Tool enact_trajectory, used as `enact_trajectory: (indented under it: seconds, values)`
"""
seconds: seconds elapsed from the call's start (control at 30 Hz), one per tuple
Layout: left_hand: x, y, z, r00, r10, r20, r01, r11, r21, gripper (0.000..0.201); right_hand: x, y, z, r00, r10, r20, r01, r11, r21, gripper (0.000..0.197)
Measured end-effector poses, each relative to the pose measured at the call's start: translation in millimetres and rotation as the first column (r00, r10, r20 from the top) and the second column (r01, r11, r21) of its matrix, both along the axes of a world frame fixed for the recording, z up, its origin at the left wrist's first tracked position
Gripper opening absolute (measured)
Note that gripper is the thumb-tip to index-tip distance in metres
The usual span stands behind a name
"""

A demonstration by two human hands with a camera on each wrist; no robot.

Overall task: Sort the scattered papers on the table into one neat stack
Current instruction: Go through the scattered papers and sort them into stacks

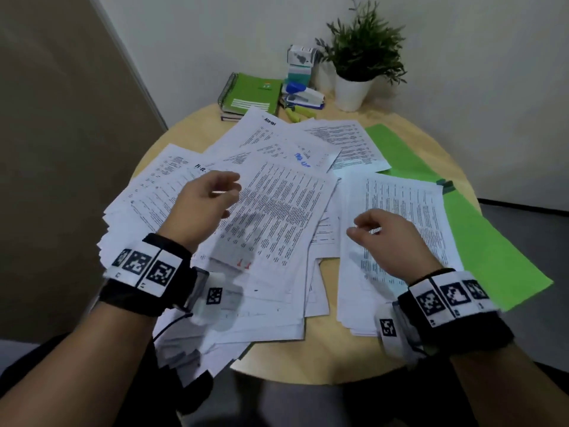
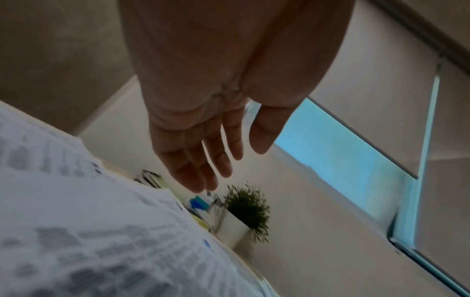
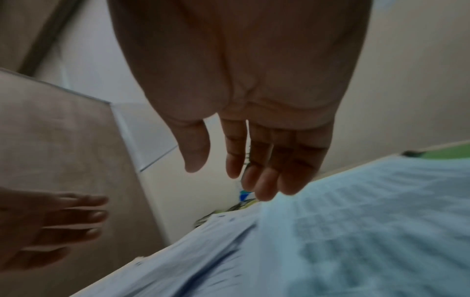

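Both wrists, w/ marker bands, sat nearest, just over the near edge of the round tabletop (image 1: 354, 369). Left hand (image 1: 204, 200) hovered above the big fanned heap of papers (image 1: 264, 211) on the left half; fingers loose and apart, gripping nothing. Left wrist view agreed: palm open, fingers straight-ish, sheets blurred beneath. Right hand (image 1: 381, 232) hung over the smaller right pile (image 1: 400, 241), fingers relaxed, empty too. Whether either hand brushed the top sheet, I couldn't tell; prob. just clear, judging by the shadows.

Key relation: the heap lay directly under and ahead of the left hand, sheets skewed at diff. angles, most w/ long axis running from the near edge toward the far edge, tilted right. Right pile ran nearly straight near-to-far, squarer already, just beside the heap w/ a strip of bare wood between at the near edge. Seemed each hand was nearer its own pile, so merging looked like sliding one across.

Green folder (image 1: 480, 229) lay along the right edge, partly under the right pile. Notebook (image 1: 251, 94), stapler (image 1: 303, 92), potted plant (image 1: 363, 57) stood at the far edge.
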State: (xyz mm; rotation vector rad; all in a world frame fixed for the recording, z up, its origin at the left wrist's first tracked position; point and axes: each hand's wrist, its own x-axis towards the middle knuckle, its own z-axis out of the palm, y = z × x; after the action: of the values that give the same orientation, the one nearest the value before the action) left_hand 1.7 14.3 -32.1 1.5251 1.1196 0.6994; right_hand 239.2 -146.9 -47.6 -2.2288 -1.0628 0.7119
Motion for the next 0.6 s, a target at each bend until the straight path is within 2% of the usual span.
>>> enact_trajectory:
  seconds: [0.07, 0.17, 0.27, 0.33, 0.43, 0.5, 0.57, 0.6]
  values:
    - [-15, 14, -5, 0.999, 0.027, -0.016, -0.027, 1.000, -0.006, 0.024, -19, 20, 0, 0.999, 0.031, -0.028, -0.032, 0.999, -0.035, 0.033]
    - [-31, 25, -9, 0.999, 0.016, -0.050, -0.017, 1.000, -0.020, 0.022, -45, 51, -8, 0.999, 0.030, -0.022, -0.034, 0.985, -0.167, 0.057]
    - [-42, 28, -8, 0.999, -0.001, -0.040, 0.000, 0.999, -0.033, 0.022, -70, 79, -24, 0.994, -0.105, -0.014, 0.097, 0.957, -0.275, 0.080]
    - [-48, 28, -7, 1.000, -0.008, -0.030, 0.007, 0.999, -0.034, 0.021, -81, 90, -34, 0.980, -0.200, -0.007, 0.190, 0.940, -0.285, 0.084]
    - [-57, 27, -9, 0.999, -0.024, -0.035, 0.022, 0.999, -0.041, 0.020, -89, 97, -44, 0.963, -0.270, 0.006, 0.260, 0.922, -0.287, 0.077]
    - [-61, 27, -10, 0.999, -0.023, -0.035, 0.021, 0.998, -0.058, 0.019, -86, 95, -44, 0.948, -0.318, 0.013, 0.313, 0.924, -0.220, 0.067]
    - [-67, 30, -12, 0.999, -0.012, -0.030, 0.010, 0.998, -0.064, 0.019, -80, 90, -42, 0.948, -0.312, 0.065, 0.319, 0.927, -0.196, 0.049]
    - [-69, 31, -13, 1.000, -0.010, -0.027, 0.008, 0.998, -0.066, 0.019, -75, 87, -41, 0.953, -0.284, 0.109, 0.301, 0.932, -0.201, 0.034]
